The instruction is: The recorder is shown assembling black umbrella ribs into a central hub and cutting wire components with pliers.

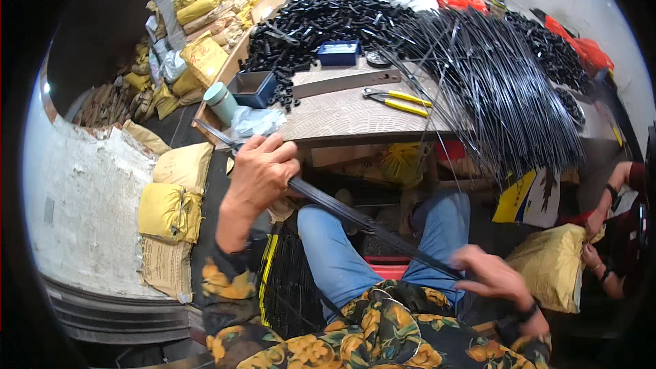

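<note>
A bundle of long thin black strips (342,213) slants across my lap, from the table's front left corner down to the right. My left hand (263,167) is closed round its upper part, and the far end sticks out past the knuckles. At the lower end, my right hand (493,273) has its fingers and thumb about the strips, somewhat blurred. On the table, a big heap of similar black strips (506,89) overhangs the front edge on the right. Yellow-handled pliers (403,102) lie near a flat metal bar (348,83).
Small black parts (307,24) are piled at the back, near a blue box (339,53). A green cup (220,101), dark bin (251,89) and plastic bag (256,121) stand left. Another person's hands (593,239) grip a yellow sack (547,266) at right. Stacked sacks (169,212) line the left.
</note>
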Motion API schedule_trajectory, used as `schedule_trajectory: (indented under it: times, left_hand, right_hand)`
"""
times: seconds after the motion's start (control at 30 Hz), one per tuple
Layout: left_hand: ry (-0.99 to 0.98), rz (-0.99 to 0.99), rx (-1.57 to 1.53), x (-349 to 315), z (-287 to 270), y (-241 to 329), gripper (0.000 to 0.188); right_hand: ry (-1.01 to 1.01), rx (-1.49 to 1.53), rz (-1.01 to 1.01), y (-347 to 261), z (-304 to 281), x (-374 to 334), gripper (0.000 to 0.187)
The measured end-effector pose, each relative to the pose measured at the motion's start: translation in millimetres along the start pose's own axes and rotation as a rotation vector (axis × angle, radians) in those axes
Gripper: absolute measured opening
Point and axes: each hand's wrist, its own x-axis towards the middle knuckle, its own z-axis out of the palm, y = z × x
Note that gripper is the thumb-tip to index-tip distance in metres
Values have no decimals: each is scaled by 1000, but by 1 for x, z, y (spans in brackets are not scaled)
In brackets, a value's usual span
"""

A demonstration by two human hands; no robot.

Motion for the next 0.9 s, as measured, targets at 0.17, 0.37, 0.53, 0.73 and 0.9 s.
schedule_trajectory:
  times: [0.17, 0.37, 0.53, 0.73, 0.9]
  left_hand:
    - [-351, 212, 214, -3, -8, 20, 14]
    - [-499, 515, -72, 26, 44, 107, 26]
    - [-596, 730, -281, 60, 49, 123, 30]
    - [-216, 726, -213, 52, 71, 139, 26]
    - [381, -109, -777, -9, 59, 132, 15]
  right_hand:
    - [-471, 184, -60, 104, 135, 109, 34]
    - [-816, 285, -81, 177, 233, 127, 49]
    - [-668, 480, 51, 101, 137, 126, 42]
    - [89, 788, -51, 55, 129, 134, 25]
    - [61, 620, 69, 53, 106, 131, 19]
